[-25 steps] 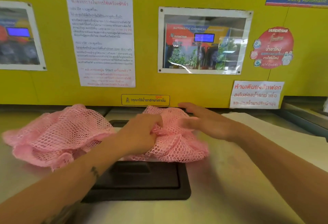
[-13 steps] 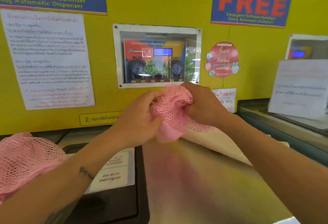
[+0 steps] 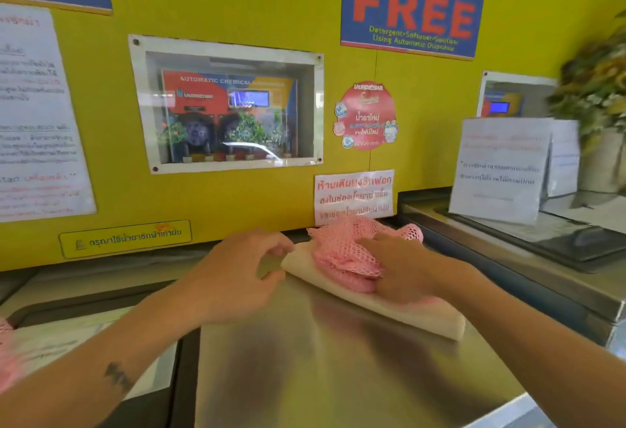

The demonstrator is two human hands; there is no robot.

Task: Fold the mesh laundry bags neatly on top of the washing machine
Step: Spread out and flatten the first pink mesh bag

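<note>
The step in hand looks like setting down a bunched pink bag (image 3: 342, 254) onto the cream cloth (image 3: 389, 305) that lies on the washer top (image 3: 338, 376), close to the yellow wall (image 3: 271, 14). The right hand (image 3: 403, 268) lies flat over the bag's near side, fingers spread and pressing the mesh down onto the cloth; it pins the bag and does not seem to pinch it. The left hand (image 3: 244, 275) sits just left of the cloth, fingers loosely curled and partly apart, its fingertips near or touching the cloth's left end; whether it grips anything I cannot tell. The bag is still a rumpled heap, not a flat fold: open-weave pink netting, crumpled in layers, with one lobe sticking out toward the wall behind the right hand. Judging by that, the fold is barely begun. The next move calls for spreading the mesh flat on the cloth, finding its edges and corners, then bringing one side over the other while the other hand holds it from sliding on the smooth steel. The netting is limp and springy, so it will likely creep back unless pressed. A second pink bag (image 3: 6, 356) shows at the far left edge of the view, well away from the cloth.
</note>
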